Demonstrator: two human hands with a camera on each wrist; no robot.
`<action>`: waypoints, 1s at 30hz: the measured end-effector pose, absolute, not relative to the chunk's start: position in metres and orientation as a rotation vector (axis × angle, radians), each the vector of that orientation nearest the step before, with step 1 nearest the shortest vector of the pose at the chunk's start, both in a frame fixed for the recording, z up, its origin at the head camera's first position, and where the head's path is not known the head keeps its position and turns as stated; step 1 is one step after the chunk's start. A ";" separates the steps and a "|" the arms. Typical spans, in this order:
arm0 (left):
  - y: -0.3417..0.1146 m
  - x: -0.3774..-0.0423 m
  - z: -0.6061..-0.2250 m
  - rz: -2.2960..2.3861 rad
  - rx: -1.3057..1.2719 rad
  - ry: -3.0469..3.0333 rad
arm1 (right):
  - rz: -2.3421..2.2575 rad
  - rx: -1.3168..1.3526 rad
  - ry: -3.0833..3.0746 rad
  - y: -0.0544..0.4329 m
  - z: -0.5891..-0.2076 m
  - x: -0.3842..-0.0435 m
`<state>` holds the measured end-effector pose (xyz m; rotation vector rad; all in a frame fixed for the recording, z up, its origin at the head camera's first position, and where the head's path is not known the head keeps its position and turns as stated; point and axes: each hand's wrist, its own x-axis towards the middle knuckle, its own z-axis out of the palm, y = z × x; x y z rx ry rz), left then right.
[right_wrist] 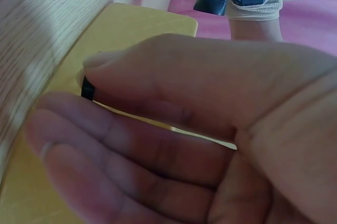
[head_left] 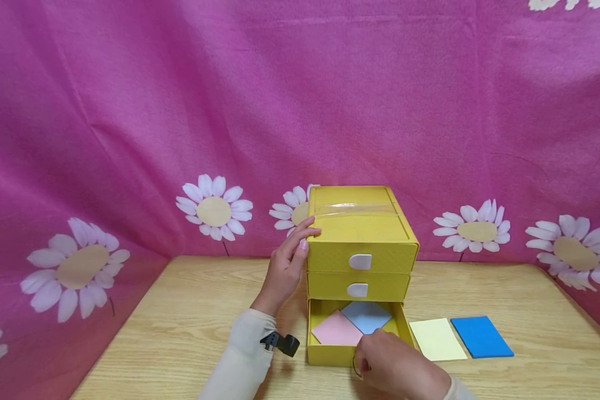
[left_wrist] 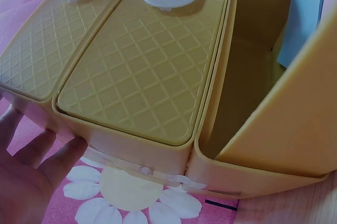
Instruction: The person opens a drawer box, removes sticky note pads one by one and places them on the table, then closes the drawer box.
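Note:
A yellow three-drawer box (head_left: 360, 228) stands on the table, its bottom drawer (head_left: 330, 355) pulled out. Pink sticky notes (head_left: 337, 329) and light blue sticky notes (head_left: 367, 316) lie inside that drawer. My left hand (head_left: 285, 272) rests against the box's upper left side, fingers extended over its top edge. At the drawer's front, my right hand (head_left: 397, 361) pinches a small black piece (right_wrist: 88, 88) between thumb and index finger. Most of that piece is hidden by the fingers, so its kind cannot be made out.
Pale yellow sticky notes (head_left: 438, 339) and a darker blue pad (head_left: 482, 336) lie on the wooden table (head_left: 180, 333) to the right of the drawer. The two upper drawers are closed, each with a white tab (head_left: 360, 261). A pink flowered cloth (head_left: 280, 111) hangs behind.

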<state>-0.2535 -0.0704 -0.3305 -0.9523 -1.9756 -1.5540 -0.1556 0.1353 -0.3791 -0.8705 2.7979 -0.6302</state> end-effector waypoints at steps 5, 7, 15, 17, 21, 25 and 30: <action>-0.071 -0.252 -0.332 -1.553 -0.951 -1.979 | -0.656 -0.823 2.757 0.135 -0.379 -0.152; -0.071 -0.252 -0.332 -1.551 -0.949 -1.981 | -0.661 -0.783 2.733 0.134 -0.378 -0.151; -0.071 -0.252 -0.334 -1.554 -0.948 -1.989 | -0.614 -0.689 2.713 0.131 -0.379 -0.146; -0.071 -0.252 -0.335 -1.553 -0.947 -1.990 | -0.606 -0.692 2.715 0.130 -0.379 -0.145; -0.071 -0.251 -0.335 -1.550 -0.944 -1.996 | -0.595 -0.696 2.712 0.130 -0.380 -0.144; -0.071 -0.252 -0.333 -1.545 -0.944 -2.001 | -0.587 -0.698 2.707 0.131 -0.378 -0.145; -0.070 -0.254 -0.331 -1.542 -0.947 -1.994 | -0.541 -0.836 2.775 0.132 -0.378 -0.147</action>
